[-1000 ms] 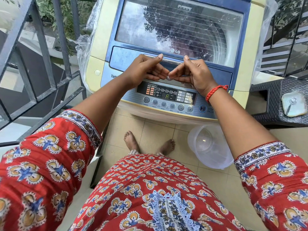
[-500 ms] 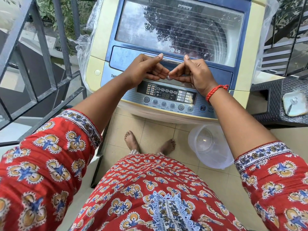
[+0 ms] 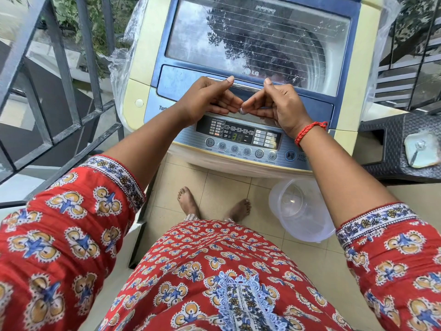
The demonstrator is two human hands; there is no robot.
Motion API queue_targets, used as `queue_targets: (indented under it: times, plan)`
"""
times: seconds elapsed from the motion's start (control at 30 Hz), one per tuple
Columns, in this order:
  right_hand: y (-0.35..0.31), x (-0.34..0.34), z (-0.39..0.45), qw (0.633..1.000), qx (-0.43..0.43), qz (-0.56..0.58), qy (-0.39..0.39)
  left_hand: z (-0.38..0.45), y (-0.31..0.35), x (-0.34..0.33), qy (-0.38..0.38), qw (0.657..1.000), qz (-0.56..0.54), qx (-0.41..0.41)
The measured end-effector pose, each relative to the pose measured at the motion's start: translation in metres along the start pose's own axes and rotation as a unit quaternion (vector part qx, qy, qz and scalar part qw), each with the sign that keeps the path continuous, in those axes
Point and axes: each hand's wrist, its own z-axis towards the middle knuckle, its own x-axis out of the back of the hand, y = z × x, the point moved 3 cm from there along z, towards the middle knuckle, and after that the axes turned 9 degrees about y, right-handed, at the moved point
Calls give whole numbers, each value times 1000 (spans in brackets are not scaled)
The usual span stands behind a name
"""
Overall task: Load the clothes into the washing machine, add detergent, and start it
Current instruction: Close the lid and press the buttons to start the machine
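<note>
A top-loading washing machine (image 3: 358, 68) stands in front of me with its glass lid (image 3: 250, 37) down. Tree reflections in the glass hide what lies in the drum. My left hand (image 3: 207, 99) and my right hand (image 3: 279, 103) rest side by side at the lid's front edge. Both thumbs lie on the silver handle bar (image 3: 245, 86). The fingers curl under the edge, and their tips meet in the middle. Just below the hands, the control panel (image 3: 238, 137) is lit and shows green digits 38. The start/pause button (image 3: 290, 155) sits at its right end.
A clear plastic tub (image 3: 300, 211) lies on the tiled floor to the right of my bare feet. A black woven stand (image 3: 391, 139) at the right carries a small dish (image 3: 420, 149). A metal railing (image 3: 59, 80) runs close along the left.
The hands have hardly moved on the lid's front edge. The digits on the lit display have changed and now read 38.
</note>
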Motion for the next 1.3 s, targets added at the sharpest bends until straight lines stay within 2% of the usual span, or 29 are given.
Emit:
queue_targets:
  times: [0.9,1.3]
  plan:
    - [2,1,0,1000,6,6,-6,0,0,-1,5,1000,-5,-6]
    - [4,-3,-9,999,31,-2,30,-3,-4,-4,20,999,-14,-21]
